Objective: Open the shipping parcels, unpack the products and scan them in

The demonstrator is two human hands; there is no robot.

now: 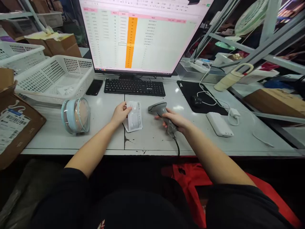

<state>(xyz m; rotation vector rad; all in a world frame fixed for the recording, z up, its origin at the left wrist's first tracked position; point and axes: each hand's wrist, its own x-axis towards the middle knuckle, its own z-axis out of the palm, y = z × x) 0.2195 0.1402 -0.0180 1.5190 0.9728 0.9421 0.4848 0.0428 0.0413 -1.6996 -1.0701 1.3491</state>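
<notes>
My left hand [121,114] grips the left edge of a small white packet [135,118] with a printed label, its thumb on top. The packet is at the middle of the white desk [140,141]. My right hand [175,120] is wrapped round the handle of a grey barcode scanner [158,108], whose head points left toward the packet, a short gap apart from it. A cable runs from the scanner's handle down over the desk's front edge. Clear wrapping seems to cover the lower handle.
Behind my hands are a black keyboard [134,87] and a monitor [143,38] showing a spreadsheet. On the left are a phone [94,87], a clear round case [75,115], a white basket [81,78] and a carton [28,117]. A mouse [196,100] and white power bank [219,124] lie right.
</notes>
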